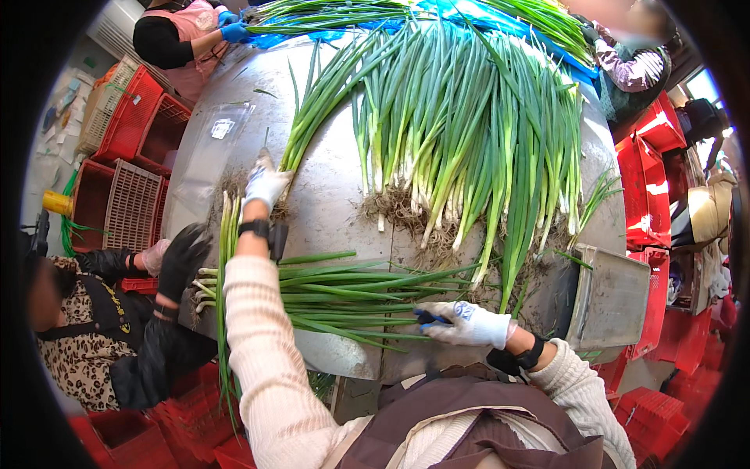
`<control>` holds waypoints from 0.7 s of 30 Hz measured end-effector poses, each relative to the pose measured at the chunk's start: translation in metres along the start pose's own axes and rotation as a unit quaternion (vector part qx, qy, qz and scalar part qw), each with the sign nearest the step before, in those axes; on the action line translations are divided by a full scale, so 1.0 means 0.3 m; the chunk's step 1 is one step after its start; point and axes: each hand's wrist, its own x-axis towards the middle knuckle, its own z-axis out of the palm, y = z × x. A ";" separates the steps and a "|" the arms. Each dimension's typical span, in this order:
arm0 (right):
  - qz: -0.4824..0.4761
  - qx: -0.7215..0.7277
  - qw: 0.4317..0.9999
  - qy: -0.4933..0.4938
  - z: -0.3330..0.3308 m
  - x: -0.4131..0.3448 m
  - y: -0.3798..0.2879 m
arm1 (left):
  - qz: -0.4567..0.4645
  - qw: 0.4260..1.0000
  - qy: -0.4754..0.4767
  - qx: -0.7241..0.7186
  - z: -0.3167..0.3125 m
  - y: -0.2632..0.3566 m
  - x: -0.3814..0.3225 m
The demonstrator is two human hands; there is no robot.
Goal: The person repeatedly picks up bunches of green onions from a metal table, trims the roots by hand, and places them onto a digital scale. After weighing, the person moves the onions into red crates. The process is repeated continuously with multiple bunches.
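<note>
My left hand [265,180], in a white work glove, reaches across the metal table [328,217]. Its thumb lies over the root end of a bunch of long green onions [319,108]; whether the fingers grip it is unclear. Under my left forearm, more green onions [345,293] lie sideways, roots to the left. My right hand [466,323], also gloved, is bent beside their leaf tips. Something dark blue shows at its fingers, too hidden to identify. Ahead, a broad pile of green onions [451,129] has its soil-covered roots towards me.
A co-worker's black-gloved hand [183,261] is close on the left. Two other people work at the far side by blue plastic sheeting [521,26]. A grey bin [609,296] stands at right. Red crates [644,193] flank the table. A clear plastic bag [205,152] lies at left.
</note>
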 end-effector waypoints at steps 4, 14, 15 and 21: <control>-0.037 -0.009 0.999 0.035 -0.021 0.004 0.005 | -0.082 0.996 -0.032 0.012 0.125 0.108 0.111; -0.067 0.011 0.996 0.053 -0.035 -0.012 0.045 | 0.036 0.951 -0.100 -0.291 0.358 0.492 -0.028; -0.077 0.005 0.996 0.048 -0.031 -0.022 0.045 | 0.044 0.952 -0.083 -0.292 0.354 0.514 -0.044; -0.044 0.028 0.995 0.082 -0.037 -0.132 0.064 | -0.063 0.973 -0.142 -0.173 0.301 0.512 -0.058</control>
